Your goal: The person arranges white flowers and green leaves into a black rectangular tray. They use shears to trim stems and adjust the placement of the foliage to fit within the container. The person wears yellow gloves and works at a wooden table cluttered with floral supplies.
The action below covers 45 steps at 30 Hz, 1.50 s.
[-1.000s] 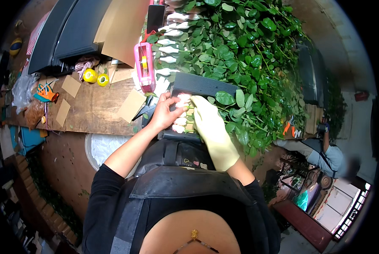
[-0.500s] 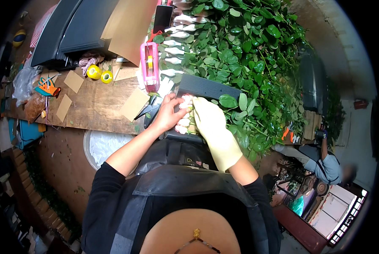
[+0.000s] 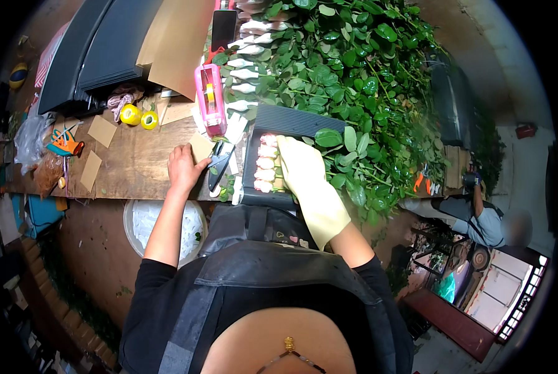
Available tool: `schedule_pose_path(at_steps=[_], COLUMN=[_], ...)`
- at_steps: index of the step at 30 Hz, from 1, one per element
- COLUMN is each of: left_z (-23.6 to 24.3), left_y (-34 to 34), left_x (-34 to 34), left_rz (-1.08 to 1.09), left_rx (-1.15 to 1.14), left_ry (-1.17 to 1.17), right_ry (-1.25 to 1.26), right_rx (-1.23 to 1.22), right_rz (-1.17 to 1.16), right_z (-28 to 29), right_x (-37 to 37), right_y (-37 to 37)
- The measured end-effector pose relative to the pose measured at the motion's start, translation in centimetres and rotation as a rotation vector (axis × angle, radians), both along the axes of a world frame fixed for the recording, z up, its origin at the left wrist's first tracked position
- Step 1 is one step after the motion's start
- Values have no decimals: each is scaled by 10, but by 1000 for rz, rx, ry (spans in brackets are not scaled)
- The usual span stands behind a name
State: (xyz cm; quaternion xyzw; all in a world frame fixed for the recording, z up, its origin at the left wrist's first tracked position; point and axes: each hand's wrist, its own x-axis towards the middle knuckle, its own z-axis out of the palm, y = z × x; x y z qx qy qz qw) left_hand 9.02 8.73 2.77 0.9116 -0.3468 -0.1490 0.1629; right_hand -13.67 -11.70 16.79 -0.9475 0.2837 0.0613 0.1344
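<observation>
A row of pale pink roses [image 3: 265,163] lies on a dark corrugated wrapping sheet [image 3: 291,118]. My right hand [image 3: 303,165], in a cream glove, rests over the stems beside the blooms and holds them down; its fingers are close together and partly hidden. To the left, my bare left hand [image 3: 184,169] lies over a small tan cardboard piece [image 3: 202,147], fingers stretched up and thumb apart. The hand covers much of that card. Just right of the thumb sit dark-handled pruning shears [image 3: 216,167].
Leafy rose stems [image 3: 354,81] pile up at the right, beside white-wrapped bunches [image 3: 245,73]. A pink tape dispenser [image 3: 210,103], yellow tape rolls [image 3: 130,115] and loose cards [image 3: 102,131] lie on the wooden table [image 3: 126,159]. Below its edge stands a white tub [image 3: 157,221]. A person [image 3: 488,218] is at right.
My left hand has left the roses and moved left onto the cardboard piece, leaving the blooms in full view. My gloved right hand stays at the stems. The whole view has shifted slightly.
</observation>
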Motion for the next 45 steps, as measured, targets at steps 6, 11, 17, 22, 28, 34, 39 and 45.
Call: schedule_pose_path(at_steps=[6, 11, 17, 22, 28, 34, 39, 45], left_z=[6, 15, 3, 61, 129, 97, 99, 131], left_y=[-1, -1, 11, 3, -35, -28, -33, -83], left_x=[-5, -4, 9, -11, -97, -70, -62, -72], left_rz=[-26, -8, -12, 242, -42, 73, -93, -853], left_rx=[34, 2, -253, -896, -960, -901, -806, -428], left_ry=[-11, -53, 43, 407, 806, 731, 383, 151], right_ry=[-159, -305, -580, -444, -234, -215, -142, -110], right_rx=[3, 45, 130, 1053, 1005, 1114, 1010, 963], right_rz=[12, -73, -115, -449, -532, -623, -707, -763], right_z=[15, 36, 79, 111, 55, 17, 3, 2], right_x=[-5, -19, -33, -17, -13, -60, -48, -42], right_y=[4, 11, 31, 35, 32, -11, -5, -1])
